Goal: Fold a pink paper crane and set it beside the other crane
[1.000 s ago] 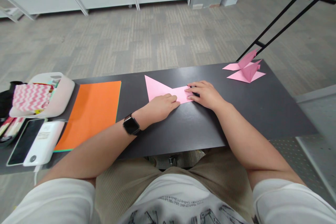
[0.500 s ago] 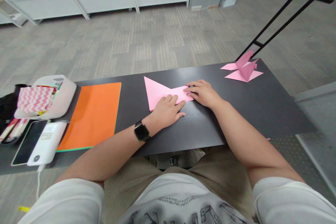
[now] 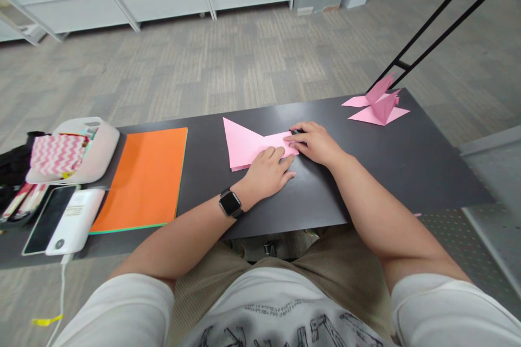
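A folded sheet of pink origami paper (image 3: 244, 143) lies on the dark table, with a broad pointed flap at its left and a narrower folded part at its right. My left hand (image 3: 268, 171) rests on the paper's near edge, its fingers outstretched and pressing down. At the paper's right end, my right hand (image 3: 315, 142) touches the top with spread fingertips. Both hands are open, and they partly cover the folded right part. Two finished-looking pink paper birds (image 3: 380, 111) stand at the table's far right.
A stack of orange paper (image 3: 144, 179) with a green edge lies to the left. Beyond it are a white bin (image 3: 108, 152) with a pink zigzag pouch (image 3: 57, 154), a phone (image 3: 49, 219) and a cabled white power bank (image 3: 75, 222). A black frame (image 3: 431, 27) rises behind the table.
My left hand has slid a little to the right along the paper's near edge, uncovering more of the lower left edge. My right hand has barely moved.
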The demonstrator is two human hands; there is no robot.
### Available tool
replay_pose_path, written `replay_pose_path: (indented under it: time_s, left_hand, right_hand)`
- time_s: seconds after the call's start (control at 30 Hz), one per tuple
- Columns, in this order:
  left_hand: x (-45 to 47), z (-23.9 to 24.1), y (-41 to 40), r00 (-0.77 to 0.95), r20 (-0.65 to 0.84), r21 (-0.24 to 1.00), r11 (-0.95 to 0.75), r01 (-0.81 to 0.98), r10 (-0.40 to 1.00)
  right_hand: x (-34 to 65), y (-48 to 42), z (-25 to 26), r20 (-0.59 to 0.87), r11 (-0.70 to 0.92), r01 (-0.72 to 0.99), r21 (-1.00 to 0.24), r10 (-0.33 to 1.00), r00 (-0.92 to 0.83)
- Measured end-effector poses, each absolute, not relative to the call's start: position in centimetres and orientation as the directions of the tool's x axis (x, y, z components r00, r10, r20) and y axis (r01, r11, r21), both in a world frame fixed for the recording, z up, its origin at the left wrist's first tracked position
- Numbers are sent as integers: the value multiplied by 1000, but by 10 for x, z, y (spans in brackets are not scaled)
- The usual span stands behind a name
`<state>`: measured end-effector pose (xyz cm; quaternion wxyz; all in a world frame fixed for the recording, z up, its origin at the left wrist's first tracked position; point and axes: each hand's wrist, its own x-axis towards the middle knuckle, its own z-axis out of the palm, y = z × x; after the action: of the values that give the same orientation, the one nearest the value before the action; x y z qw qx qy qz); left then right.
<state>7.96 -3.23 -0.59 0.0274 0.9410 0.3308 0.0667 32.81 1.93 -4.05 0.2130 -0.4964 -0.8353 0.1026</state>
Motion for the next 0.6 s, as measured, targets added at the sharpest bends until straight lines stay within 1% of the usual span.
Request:
replay_pose_path:
  time_s: [0.13, 0.47, 0.6]
  left_hand:
    - [85, -4, -36, 746, 81, 92, -750, 655, 661]
    - [95, 1, -41, 715, 55, 66, -717, 694, 697]
    - [95, 1, -45, 709, 81, 98, -714, 694, 700]
  right_hand:
    - [329, 21, -42, 254, 480, 782, -397, 877, -408]
    - [331, 22, -42, 243, 478, 771, -421, 878, -412]
    - [331, 24, -44, 242, 483, 767, -422, 876, -418]
